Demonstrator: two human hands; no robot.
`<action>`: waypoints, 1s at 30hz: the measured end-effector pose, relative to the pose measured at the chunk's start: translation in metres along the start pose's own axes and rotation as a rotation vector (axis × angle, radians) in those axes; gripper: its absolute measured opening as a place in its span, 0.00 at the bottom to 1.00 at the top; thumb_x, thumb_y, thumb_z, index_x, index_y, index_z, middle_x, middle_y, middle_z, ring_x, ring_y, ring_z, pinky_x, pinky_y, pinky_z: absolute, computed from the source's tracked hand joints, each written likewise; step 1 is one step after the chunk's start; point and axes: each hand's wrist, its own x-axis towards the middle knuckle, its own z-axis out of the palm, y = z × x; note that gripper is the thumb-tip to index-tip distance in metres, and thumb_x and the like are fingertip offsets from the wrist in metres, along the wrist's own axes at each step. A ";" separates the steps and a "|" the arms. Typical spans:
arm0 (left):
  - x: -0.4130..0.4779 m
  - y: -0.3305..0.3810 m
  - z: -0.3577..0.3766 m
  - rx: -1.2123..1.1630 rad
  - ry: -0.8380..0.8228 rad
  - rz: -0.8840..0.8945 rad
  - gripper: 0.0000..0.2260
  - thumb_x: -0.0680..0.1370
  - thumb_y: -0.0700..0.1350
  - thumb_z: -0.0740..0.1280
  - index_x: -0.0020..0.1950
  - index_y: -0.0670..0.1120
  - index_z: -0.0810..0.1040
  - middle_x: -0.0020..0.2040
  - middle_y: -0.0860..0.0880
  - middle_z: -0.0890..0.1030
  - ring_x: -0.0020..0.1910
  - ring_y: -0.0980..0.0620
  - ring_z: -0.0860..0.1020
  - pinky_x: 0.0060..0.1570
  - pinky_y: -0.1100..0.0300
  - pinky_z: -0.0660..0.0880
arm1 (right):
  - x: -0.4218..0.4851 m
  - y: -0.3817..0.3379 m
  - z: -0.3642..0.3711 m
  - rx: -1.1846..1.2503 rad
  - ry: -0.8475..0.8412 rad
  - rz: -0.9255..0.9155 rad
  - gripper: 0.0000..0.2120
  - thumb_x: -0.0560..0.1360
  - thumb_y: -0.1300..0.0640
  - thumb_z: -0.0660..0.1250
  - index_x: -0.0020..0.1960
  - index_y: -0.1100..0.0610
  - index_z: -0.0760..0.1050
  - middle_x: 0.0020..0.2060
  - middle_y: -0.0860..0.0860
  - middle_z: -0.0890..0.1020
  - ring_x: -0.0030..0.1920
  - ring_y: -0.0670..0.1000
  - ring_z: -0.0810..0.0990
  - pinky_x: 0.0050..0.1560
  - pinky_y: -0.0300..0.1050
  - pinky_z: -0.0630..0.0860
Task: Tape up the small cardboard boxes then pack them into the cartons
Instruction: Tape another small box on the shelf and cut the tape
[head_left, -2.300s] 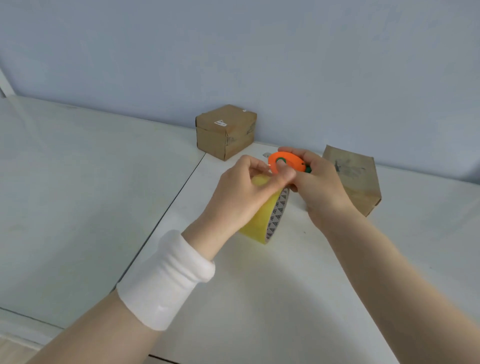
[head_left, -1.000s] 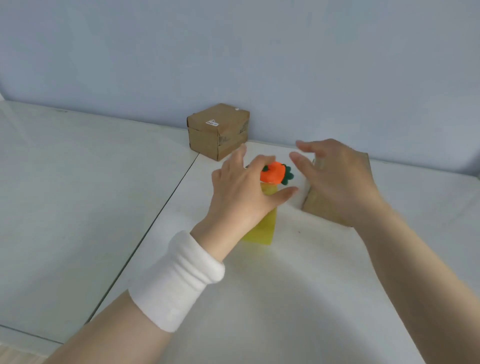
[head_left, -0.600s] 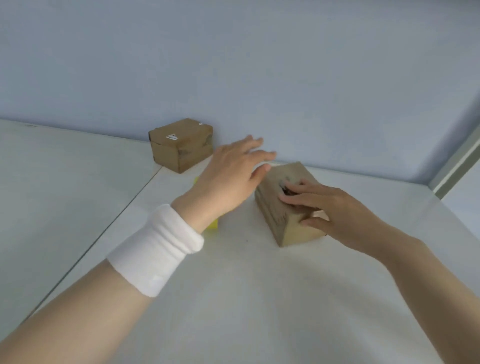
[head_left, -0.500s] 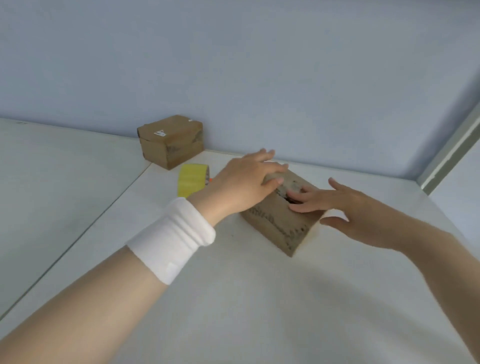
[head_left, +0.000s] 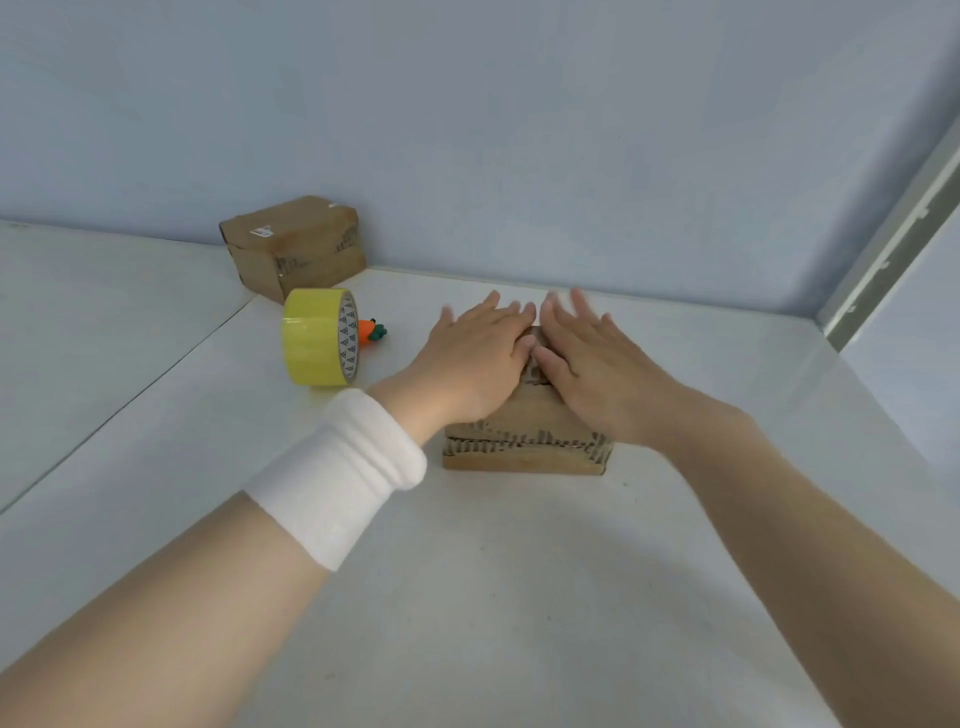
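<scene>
A small brown cardboard box (head_left: 524, 447) sits on the white table (head_left: 493, 597) in front of me. My left hand (head_left: 475, 358) and my right hand (head_left: 592, 364) lie flat on its top, side by side, fingers spread and pointing away from me. The hands cover most of the top; its near side with torn tape marks shows. A yellow tape roll (head_left: 319, 338) stands on edge to the left of the box. Behind the roll lies an orange carrot-shaped cutter (head_left: 370, 330). A second small cardboard box (head_left: 293, 247) sits against the wall at the back left.
A blue wall (head_left: 519, 130) runs along the table's far edge. A seam (head_left: 145, 384) runs diagonally across the table on the left. A pale frame (head_left: 893, 244) rises at the right corner. I wear a white wristband (head_left: 337, 475) on the left wrist.
The tape roll and carrot cutter, held in both hands earlier, now stand on the table. Both hands moved to the near box, turned it square to me and now lie flat on its top.
</scene>
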 end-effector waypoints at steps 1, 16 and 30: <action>0.001 -0.001 0.003 -0.003 -0.071 -0.019 0.22 0.83 0.49 0.45 0.77 0.49 0.49 0.78 0.51 0.49 0.76 0.53 0.44 0.73 0.49 0.41 | 0.002 0.001 0.005 -0.035 -0.012 0.011 0.26 0.82 0.49 0.42 0.77 0.57 0.42 0.77 0.50 0.45 0.76 0.48 0.38 0.73 0.45 0.40; 0.004 -0.011 0.005 -0.109 -0.077 0.028 0.23 0.83 0.49 0.45 0.77 0.46 0.47 0.78 0.51 0.48 0.76 0.53 0.45 0.73 0.46 0.41 | 0.007 0.005 0.005 0.037 -0.029 0.045 0.27 0.81 0.46 0.42 0.77 0.54 0.41 0.77 0.46 0.45 0.75 0.43 0.39 0.72 0.41 0.38; -0.028 -0.035 0.013 -0.836 0.075 -0.008 0.26 0.81 0.54 0.52 0.77 0.50 0.48 0.77 0.52 0.38 0.74 0.57 0.35 0.74 0.55 0.40 | -0.021 0.013 0.004 0.778 0.242 0.096 0.27 0.79 0.42 0.52 0.76 0.46 0.51 0.74 0.33 0.49 0.72 0.31 0.43 0.70 0.35 0.45</action>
